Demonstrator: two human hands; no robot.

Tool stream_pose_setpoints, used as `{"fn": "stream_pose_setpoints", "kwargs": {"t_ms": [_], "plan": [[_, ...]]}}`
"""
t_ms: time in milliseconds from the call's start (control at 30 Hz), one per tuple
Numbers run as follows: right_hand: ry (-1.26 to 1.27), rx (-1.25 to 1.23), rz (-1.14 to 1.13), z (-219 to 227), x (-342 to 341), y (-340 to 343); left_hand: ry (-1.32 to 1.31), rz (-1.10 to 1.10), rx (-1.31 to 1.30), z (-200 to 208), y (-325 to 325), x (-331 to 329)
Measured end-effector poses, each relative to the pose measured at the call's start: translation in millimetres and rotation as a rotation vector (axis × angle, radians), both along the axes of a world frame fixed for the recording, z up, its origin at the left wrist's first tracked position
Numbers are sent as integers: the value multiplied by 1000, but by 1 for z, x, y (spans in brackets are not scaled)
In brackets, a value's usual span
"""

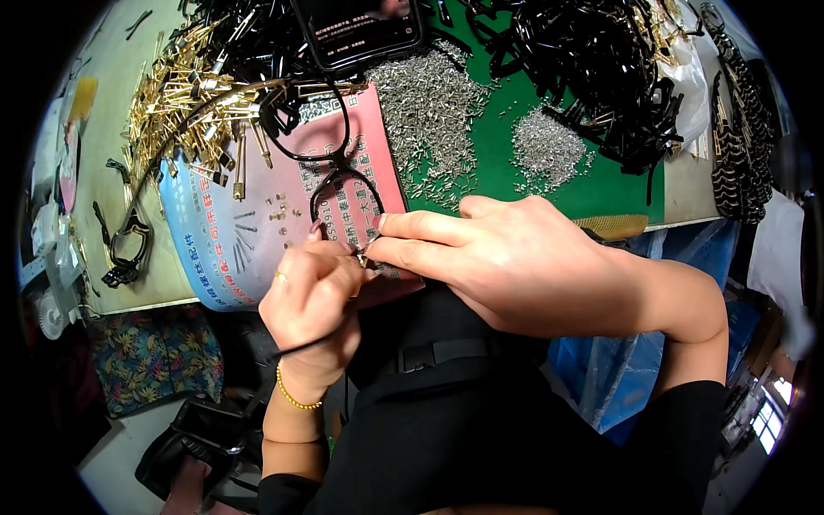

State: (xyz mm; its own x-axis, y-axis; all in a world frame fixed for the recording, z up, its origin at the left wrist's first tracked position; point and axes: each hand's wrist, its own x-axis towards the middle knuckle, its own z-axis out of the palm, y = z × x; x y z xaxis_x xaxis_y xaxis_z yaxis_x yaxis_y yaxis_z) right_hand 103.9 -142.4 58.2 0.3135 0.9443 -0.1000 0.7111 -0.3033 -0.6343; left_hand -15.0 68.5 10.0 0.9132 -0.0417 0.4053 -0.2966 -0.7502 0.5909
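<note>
A black eyeglass frame (348,161) is held at its near end over a printed pink and blue sheet (215,202), by the table's front edge. One dark temple reaches off to the upper left. My left hand (313,287) is closed in a pinch at the near rim, close to a small metallic bit between the hands. My right hand (463,249) is also closed on the frame's near end, its index and middle fingers stretched along the rim. The fingertips partly hide the hinge area. Several small metal pieces (279,206) and thin pins (245,239) lie on the sheet.
Gold temple pieces (184,94) are heaped at the left, black temples (592,60) at the far right. Two piles of small silver parts (429,112) lie on the green mat (506,184). A phone (360,34) stands at the back. Patterned temples (740,129) hang together at the right.
</note>
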Motion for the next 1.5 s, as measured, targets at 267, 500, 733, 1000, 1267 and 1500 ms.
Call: {"fn": "stream_pose_setpoints", "kwargs": {"t_ms": [267, 500, 733, 1000, 1267, 1500], "plan": [[22, -36, 8, 2, 0, 2, -27, -19, -61, -15, 10, -2], [-83, 15, 61, -1, 7, 6, 187, 61, -201, 2, 9, 0], [-384, 83, 70, -11, 3, 8, 50, -14, -177, -19, 11, -12], [-575, 157, 3, -20, -5, 12, -16, 26, -193, -23, 10, -10], [-669, 170, 0, -25, -9, 11, -114, -115, -59, -30, 22, -9], [-733, 181, 27, -30, -6, 12, -126, -5, -97, -27, 13, -5]]}}
